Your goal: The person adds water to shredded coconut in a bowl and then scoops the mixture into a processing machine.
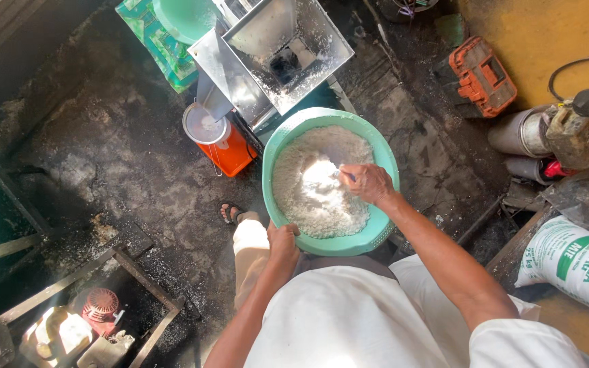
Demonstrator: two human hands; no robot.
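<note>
Grimy floor; hands (pixel 369 182) on basin (pixel 383 228)

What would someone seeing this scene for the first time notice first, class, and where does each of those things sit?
The round green plastic basin heaped with white grated flakes fills the centre. The left hand grips its near rim, and the right hand dips into the sunlit heap. Just beyond the basin stands a shiny metal hopper dusted white, and an orange plastic container with a white lid sits to its left.
</note>
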